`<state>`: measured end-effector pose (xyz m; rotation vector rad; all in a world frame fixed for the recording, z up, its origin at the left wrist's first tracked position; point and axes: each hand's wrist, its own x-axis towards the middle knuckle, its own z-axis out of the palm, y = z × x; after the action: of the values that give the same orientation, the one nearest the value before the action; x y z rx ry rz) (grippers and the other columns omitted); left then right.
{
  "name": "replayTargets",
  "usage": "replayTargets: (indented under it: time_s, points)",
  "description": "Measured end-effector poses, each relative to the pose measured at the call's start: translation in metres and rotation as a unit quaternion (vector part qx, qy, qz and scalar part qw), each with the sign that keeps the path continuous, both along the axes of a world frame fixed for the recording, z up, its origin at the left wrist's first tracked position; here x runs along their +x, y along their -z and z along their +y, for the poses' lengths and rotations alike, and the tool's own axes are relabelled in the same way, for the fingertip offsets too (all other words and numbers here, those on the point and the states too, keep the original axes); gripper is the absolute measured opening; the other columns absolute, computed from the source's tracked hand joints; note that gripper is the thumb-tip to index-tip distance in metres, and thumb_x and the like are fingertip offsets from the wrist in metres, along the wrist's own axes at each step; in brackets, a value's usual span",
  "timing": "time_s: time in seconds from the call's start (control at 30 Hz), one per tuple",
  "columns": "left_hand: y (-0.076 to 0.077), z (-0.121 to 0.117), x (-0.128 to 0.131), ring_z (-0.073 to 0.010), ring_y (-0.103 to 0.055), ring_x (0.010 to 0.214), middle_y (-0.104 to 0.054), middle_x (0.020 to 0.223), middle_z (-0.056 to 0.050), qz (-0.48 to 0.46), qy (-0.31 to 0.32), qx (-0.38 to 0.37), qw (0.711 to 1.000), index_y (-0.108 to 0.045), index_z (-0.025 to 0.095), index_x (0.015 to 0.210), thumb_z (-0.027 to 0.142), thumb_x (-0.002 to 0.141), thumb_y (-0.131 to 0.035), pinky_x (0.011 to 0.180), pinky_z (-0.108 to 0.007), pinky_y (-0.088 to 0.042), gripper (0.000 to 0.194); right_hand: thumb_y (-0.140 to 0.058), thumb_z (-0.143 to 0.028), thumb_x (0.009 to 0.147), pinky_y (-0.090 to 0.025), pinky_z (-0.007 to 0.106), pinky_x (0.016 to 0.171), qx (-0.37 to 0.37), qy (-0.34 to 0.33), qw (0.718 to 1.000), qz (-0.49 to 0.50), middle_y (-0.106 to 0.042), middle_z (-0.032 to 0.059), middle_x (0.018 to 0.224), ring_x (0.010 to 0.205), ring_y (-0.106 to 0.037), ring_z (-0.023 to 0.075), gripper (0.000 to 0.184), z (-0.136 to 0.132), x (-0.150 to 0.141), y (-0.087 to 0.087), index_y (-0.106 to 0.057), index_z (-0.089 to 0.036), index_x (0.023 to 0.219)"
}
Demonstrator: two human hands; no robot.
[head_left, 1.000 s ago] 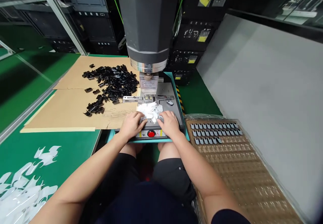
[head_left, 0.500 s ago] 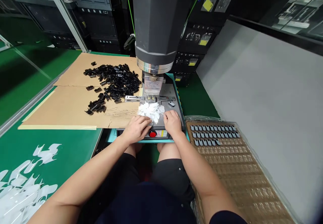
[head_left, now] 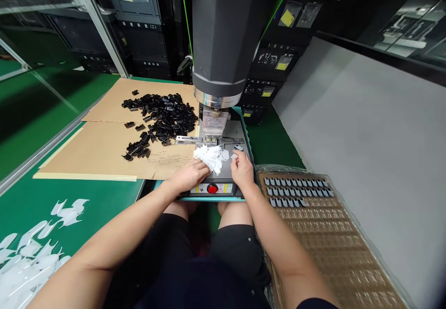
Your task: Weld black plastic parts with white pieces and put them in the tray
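Note:
A heap of small flat white pieces lies on the grey machine base in front of a metal fixture. My left hand rests at the heap's left front edge, fingers curled and together; whatever lies under the fingertips is hidden. Just right of the heap, my right hand pinches a small white piece between thumb and fingers. A small grey oval part sits on the base right beyond those fingertips.
A large dark machine head hangs over the fixture. Black clips pile up on cardboard at left. White sheet scraps lie at lower left. A red button faces me. At right, a tray holds rows of grey parts.
My right hand has moved a little right and away from the heap with a white piece in its fingers. My left hand stays by the heap. The whole view has shifted slightly.

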<state>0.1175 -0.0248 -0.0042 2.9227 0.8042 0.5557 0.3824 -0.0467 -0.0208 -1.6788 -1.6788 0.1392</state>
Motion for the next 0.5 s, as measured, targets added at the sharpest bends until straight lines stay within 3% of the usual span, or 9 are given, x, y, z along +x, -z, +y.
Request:
replayTargets:
  time_s: [0.1, 0.27, 0.37, 0.5]
  points:
    - [-0.001, 0.003, -0.008, -0.0256, -0.066, 0.101, -0.072, 0.103, -0.009, -0.024, 0.001, -0.002, 1.000, -0.071, 0.023, 0.115, 0.027, 0.111, -0.044, 0.091, -0.041, -0.052, 0.027, -0.046, -0.021, 0.103, -0.055, 0.037, 0.099, 0.009, -0.018, 1.000, -0.001, -0.072, 0.0109, 0.127, 0.110, -0.070, 0.0260, 0.033, 0.010, 0.002, -0.007, -0.066, -0.023, 0.129]
    - [-0.009, 0.024, -0.029, -0.0240, -0.068, 0.106, -0.070, 0.119, -0.013, -0.117, -0.059, -0.022, 0.991, -0.058, 0.020, 0.145, 0.024, 0.110, -0.044, 0.091, -0.037, -0.057, 0.038, -0.053, -0.026, 0.104, -0.055, 0.039, 0.101, -0.005, -0.004, 1.000, -0.031, -0.078, 0.0082, 0.118, 0.111, -0.071, 0.0276, 0.027, 0.037, -0.005, -0.015, -0.072, -0.025, 0.123]
    - [-0.017, 0.047, -0.031, -0.0240, -0.067, 0.112, -0.071, 0.120, -0.013, -0.150, -0.069, -0.010, 0.986, -0.066, 0.023, 0.137, 0.021, 0.108, -0.047, 0.095, -0.039, -0.057, 0.035, -0.053, -0.024, 0.105, -0.053, 0.039, 0.105, 0.014, -0.020, 0.998, -0.051, -0.078, 0.0061, 0.127, 0.117, -0.069, 0.0264, 0.027, 0.057, -0.019, -0.018, -0.075, -0.026, 0.120]
    - [-0.018, 0.080, -0.013, -0.0241, -0.069, 0.109, -0.076, 0.115, -0.010, -0.189, -0.067, 0.029, 0.979, -0.074, 0.024, 0.122, 0.020, 0.106, -0.053, 0.097, -0.042, -0.057, 0.027, -0.050, -0.026, 0.107, -0.052, 0.036, 0.100, 0.019, -0.027, 0.995, -0.099, -0.079, 0.0075, 0.123, 0.118, -0.067, 0.0257, 0.029, 0.079, -0.038, -0.023, -0.076, -0.024, 0.119]
